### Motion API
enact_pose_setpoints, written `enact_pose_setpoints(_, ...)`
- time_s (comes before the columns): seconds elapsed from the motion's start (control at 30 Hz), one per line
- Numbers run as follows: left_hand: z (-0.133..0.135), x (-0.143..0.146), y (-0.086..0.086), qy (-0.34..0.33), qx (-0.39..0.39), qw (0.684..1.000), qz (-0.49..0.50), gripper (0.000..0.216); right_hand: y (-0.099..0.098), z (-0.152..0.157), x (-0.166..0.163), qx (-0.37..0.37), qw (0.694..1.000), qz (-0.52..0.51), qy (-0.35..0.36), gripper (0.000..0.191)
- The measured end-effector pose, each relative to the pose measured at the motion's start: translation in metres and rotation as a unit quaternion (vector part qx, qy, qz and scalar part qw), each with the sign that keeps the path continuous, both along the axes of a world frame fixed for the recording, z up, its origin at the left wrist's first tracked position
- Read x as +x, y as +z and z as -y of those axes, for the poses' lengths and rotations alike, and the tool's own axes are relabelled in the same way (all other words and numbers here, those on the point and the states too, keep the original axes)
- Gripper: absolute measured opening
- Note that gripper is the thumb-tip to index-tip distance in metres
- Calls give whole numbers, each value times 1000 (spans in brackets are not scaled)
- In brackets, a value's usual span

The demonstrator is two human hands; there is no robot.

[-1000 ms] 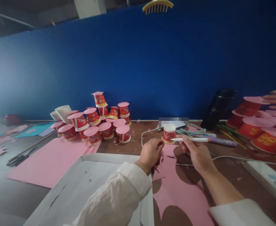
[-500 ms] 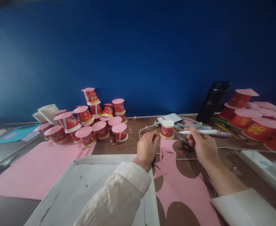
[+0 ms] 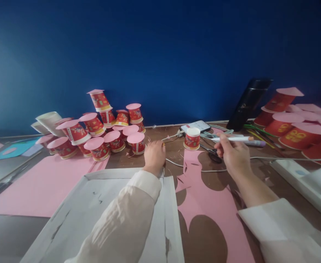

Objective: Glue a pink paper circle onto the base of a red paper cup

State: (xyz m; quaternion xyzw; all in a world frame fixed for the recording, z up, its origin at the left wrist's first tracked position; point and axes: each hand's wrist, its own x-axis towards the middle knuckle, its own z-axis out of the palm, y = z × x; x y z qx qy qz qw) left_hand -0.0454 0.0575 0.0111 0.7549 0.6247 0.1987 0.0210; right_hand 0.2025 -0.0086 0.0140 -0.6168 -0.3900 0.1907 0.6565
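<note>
My right hand (image 3: 235,157) is closed around a slim white pen (image 3: 239,138) with an orange end, its point facing left. Beside the pen's point stands an upside-down red paper cup (image 3: 192,140) with a bare white top. My left hand (image 3: 154,157) is over the table by the far edge of the white tray, fingers curled. A small yellow-orange bit shows at its fingertips, too small to name. Below the cup lies a pink paper sheet (image 3: 204,197) with round pieces cut out. Scissors (image 3: 214,156) rest to the cup's right, partly behind my right hand.
Red cups (image 3: 113,140) topped with pink discs stand stacked left of my left hand; more (image 3: 291,135) stand at right. A phone (image 3: 195,126), a black bottle (image 3: 249,104), cables and a white power strip (image 3: 302,182) lie around. The white tray (image 3: 122,204) sits in front.
My left hand has moved left, away from the cup and toward the stacked cups. My right hand still holds the pen near the cup. The camera view has tilted slightly.
</note>
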Motion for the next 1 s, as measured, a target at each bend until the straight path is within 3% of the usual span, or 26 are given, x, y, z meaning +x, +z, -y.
enact_pose_setpoints(0.47, -2, 0, -1, 14, -14, 999, -37, 30, 4, 2, -1, 2, 999, 24, 25, 61)
enact_pose_setpoints(0.63, 5, 2, 3, -8, 86, 996, -5, 38, 7, 5, -1, -1, 999, 40, 22, 62)
enact_pose_setpoints(0.73, 20, 12, 9, -118, 125, 985, 25, 36, 11, 8, -2, -6, 996, 86, 13, 56)
enact_pose_setpoints(0.87, 44, 31, 12, -361, 3, 933, 0, 21, 14, 10, -3, -12, 995, 97, 18, 60)
enact_pose_setpoints(1.0, 57, 41, 11, -448, -69, 890, -48, 15, 14, 9, -2, 1, 995, 101, 23, 62)
